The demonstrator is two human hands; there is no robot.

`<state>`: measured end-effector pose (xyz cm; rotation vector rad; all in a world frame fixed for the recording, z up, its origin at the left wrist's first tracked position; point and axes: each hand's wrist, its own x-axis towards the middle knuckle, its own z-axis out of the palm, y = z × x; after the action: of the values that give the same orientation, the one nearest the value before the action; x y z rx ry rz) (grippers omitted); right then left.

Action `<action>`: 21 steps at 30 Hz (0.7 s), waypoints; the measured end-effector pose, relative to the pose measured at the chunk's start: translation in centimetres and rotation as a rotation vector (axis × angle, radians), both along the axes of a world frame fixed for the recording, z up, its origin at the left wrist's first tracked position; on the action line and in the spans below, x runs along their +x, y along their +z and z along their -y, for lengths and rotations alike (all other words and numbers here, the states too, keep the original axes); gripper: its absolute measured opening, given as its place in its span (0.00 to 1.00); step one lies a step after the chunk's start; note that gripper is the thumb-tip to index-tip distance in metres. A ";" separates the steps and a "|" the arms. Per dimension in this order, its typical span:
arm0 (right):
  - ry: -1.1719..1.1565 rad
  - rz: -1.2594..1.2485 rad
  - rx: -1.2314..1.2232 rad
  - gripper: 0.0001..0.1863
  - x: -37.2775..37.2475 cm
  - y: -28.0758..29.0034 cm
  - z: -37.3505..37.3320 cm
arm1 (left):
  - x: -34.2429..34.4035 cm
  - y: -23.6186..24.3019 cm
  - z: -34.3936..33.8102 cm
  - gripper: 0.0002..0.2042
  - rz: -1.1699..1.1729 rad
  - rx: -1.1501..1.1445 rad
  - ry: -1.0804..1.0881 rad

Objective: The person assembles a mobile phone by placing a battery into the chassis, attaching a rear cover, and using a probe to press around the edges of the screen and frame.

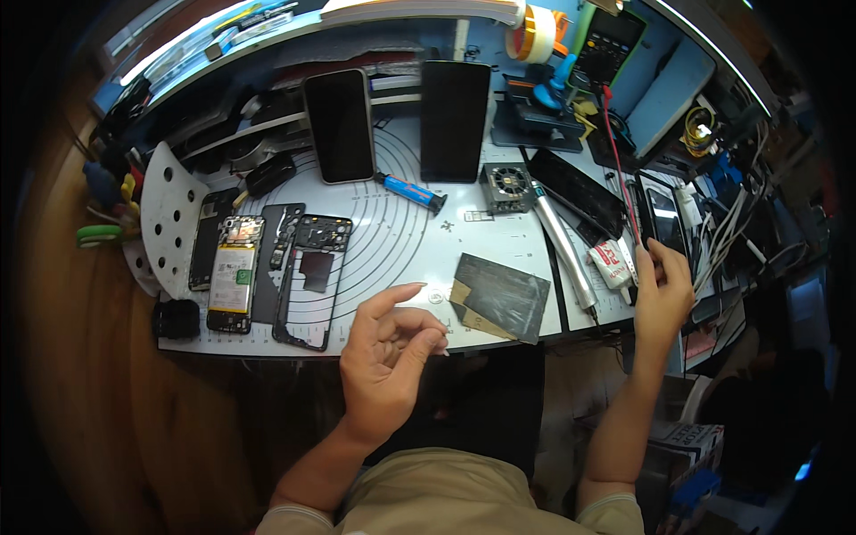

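Observation:
My left hand (388, 357) hovers over the front edge of the desk mat, palm turned inward. Its index finger stretches out, the other fingers curl loosely, and nothing shows in its grasp. To its right lies a dark flat plate (508, 299) with brown tape-like patches. My right hand (664, 281) is at the right side, fingers pinched together beside a white and red packet (610, 263). The thin red cable (621, 169) runs down to those fingertips; whether they grip it or something small is unclear. Left of my left hand lie an opened phone (235, 275) and a phone frame (314, 276).
Two dark phone screens (340, 125) stand at the back. A blue tube (410, 192), a small fan (509, 185), a silver pen-shaped tool (566, 254) and a black phone (578, 190) occupy the middle and right. A multimeter (609, 49) is at the back right, loose cables (727, 223) below it.

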<state>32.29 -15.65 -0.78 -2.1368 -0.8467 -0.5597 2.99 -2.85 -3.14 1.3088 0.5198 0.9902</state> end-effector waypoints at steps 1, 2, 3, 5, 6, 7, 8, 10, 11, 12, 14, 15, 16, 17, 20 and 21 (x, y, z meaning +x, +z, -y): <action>0.085 -0.059 0.134 0.09 -2.6 0.5 -0.7 | -0.1 0.0 0.1 0.22 0.003 0.001 -0.033; 0.177 -0.079 0.097 0.08 -5.2 1.3 -0.5 | -0.1 0.0 0.3 0.22 -0.014 0.034 -0.047; 0.374 -0.100 0.110 0.08 -7.7 1.5 -0.8 | 0.0 0.0 0.5 0.22 -0.017 0.034 -0.029; 0.713 -0.142 0.066 0.11 -12.0 1.0 -1.3 | 0.0 0.2 1.1 0.22 0.002 -0.033 -0.072; 0.823 -0.223 0.079 0.13 -13.7 0.9 -1.8 | 0.1 0.1 1.2 0.22 0.004 -0.044 -0.072; 0.870 -0.323 0.089 0.15 -14.8 0.3 -1.9 | 0.2 0.2 1.3 0.22 0.010 -0.051 -0.080; 0.851 -0.462 0.108 0.12 -15.8 0.1 -2.1 | 0.3 0.4 1.4 0.22 0.024 -0.111 -0.067; 0.827 -0.525 0.134 0.10 -16.0 -1.0 -2.3 | 0.4 0.4 1.5 0.22 0.040 -0.174 -0.063; 0.812 -0.590 0.165 0.09 -16.1 -1.3 -2.3 | 0.4 0.3 1.4 0.22 0.030 -0.152 -0.037; 0.754 -0.770 0.171 0.07 -16.4 -1.1 -2.1 | 0.5 0.3 1.4 0.21 0.020 -0.131 -0.011; 0.740 -0.864 0.206 0.06 -16.8 -1.1 -2.1 | 0.5 0.3 1.5 0.21 -0.007 -0.101 -0.006; 0.733 -0.956 0.239 0.06 -16.9 -1.0 -2.1 | 0.5 0.3 1.5 0.21 -0.031 -0.071 0.008; 0.726 -0.956 0.241 0.06 -17.0 -1.0 -2.1 | 0.4 0.3 1.5 0.21 -0.031 -0.072 0.001; 0.725 -1.041 0.261 0.06 -17.1 -0.9 -2.1 | 0.3 0.3 1.5 0.20 -0.052 -0.032 0.010; 0.728 -1.131 0.278 0.06 -16.9 -1.1 -2.1 | 0.2 0.1 1.6 0.19 -0.063 0.012 0.017; 0.735 -1.135 0.273 0.06 -16.8 -1.2 -2.0 | 0.2 0.1 1.6 0.19 -0.052 0.016 0.020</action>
<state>15.47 -13.62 -2.01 -1.3648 -0.7136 0.8094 3.18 -4.41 -3.02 1.3487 0.5664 0.9811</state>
